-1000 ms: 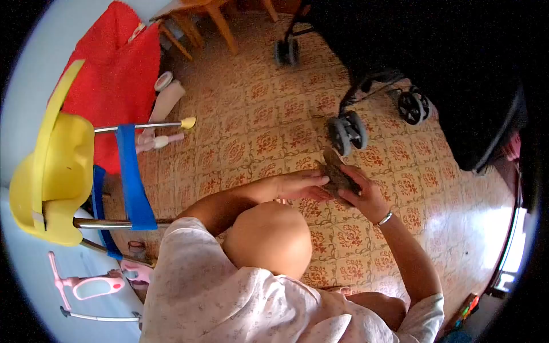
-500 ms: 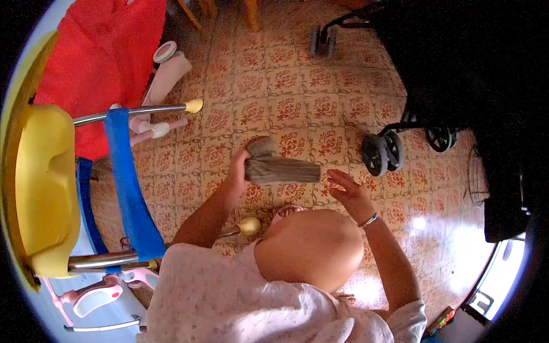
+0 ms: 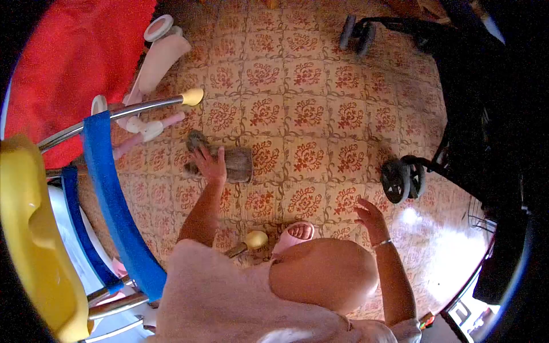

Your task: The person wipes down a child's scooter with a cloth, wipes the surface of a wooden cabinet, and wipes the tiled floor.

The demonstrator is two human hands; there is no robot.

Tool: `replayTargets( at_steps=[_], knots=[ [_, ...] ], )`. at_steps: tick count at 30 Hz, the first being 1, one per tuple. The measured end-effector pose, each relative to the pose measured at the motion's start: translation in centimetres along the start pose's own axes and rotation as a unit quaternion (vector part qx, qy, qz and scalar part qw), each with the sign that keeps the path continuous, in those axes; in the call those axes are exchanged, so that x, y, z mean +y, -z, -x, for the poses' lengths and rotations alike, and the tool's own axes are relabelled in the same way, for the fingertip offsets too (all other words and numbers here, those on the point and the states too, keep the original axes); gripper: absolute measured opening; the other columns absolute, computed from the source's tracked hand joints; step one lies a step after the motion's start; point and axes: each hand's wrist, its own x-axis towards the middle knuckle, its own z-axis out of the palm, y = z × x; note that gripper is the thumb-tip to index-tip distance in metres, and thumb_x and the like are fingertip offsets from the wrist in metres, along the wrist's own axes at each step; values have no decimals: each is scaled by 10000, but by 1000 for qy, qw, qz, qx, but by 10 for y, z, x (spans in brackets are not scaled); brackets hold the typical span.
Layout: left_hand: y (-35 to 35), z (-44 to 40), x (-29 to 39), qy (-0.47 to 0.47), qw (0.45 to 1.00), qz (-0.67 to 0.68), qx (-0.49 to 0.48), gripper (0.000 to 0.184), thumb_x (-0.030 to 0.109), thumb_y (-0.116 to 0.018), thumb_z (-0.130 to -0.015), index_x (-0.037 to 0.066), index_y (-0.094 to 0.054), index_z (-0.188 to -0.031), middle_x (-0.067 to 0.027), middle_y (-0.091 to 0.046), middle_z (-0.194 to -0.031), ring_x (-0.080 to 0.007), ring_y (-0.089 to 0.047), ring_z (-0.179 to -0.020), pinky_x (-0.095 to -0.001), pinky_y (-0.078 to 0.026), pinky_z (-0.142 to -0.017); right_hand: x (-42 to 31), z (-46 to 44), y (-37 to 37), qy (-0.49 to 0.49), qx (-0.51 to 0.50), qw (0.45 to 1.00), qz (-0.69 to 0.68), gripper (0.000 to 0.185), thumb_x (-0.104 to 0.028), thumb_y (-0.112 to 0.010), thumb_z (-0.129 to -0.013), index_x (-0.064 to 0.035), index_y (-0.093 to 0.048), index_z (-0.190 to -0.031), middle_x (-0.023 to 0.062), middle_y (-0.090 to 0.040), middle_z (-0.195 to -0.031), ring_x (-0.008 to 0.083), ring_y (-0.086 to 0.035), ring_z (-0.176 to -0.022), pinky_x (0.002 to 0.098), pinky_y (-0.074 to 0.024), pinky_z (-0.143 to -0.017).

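A greyish-brown striped cloth item, perhaps a sock point(image 3: 237, 164), is at the left centre over the patterned floor point(image 3: 309, 157). Over its left part is my left hand point(image 3: 210, 164), palm down with the fingers spread; whether it touches the cloth is hard to tell. A greenish-grey end of the item shows beyond the fingertips. My right hand point(image 3: 370, 220), with a bracelet at the wrist, hangs to the right with its fingers apart and nothing in it. Between the hands are my bare knee point(image 3: 323, 274) and a foot in a pink sandal point(image 3: 301, 231).
At left are a yellow seat point(image 3: 34, 240), blue straps point(image 3: 117, 200) and a metal leg with a yellow cap point(image 3: 193, 96). Behind them lie a red cloth point(image 3: 74, 68) and a pink toy point(image 3: 163, 60). A black stroller's wheels point(image 3: 403, 180) stand at right.
Both hands first held the cloth item together. My left hand then carried it left and now lies spread over it. My right hand let go and moved down and right. The view has shifted.
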Motion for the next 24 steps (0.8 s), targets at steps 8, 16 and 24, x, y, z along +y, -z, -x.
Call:
replayTargets(
  at_steps=[8,16,24],
  knots=[
    [-31,-101,28,-168,966,-124,152,841,621,-380,-938,17,-198,-1494,-263,-198,-1524,-396,-181,-1421,-484,-162,-1160,13,22,25,-18,29,999,-42,475,-201,-658,-878,-50,-522,-1306,52,-583,-1262,185,-622,-1045,327,-554,-798],
    [-63,-72,135,-386,919,-53,63,611,420,-512,-941,10,-398,-1380,-234,-432,-1390,-393,-407,-1278,-467,-339,-1064,23,13,11,-68,-17,997,-14,427,-176,-583,-922,1,-500,-1302,91,-554,-1288,208,-618,-1087,337,-546,-837],
    [-90,74,225,-212,846,246,-422,275,165,-446,-971,42,-562,-1188,-146,-576,-1250,-297,-575,-1085,-377,-444,-935,-5,-1,-15,-2,-61,997,-45,435,-219,-625,-918,-18,-525,-1291,87,-601,-1255,218,-622,-1084,343,-534,-849]
  ],
)
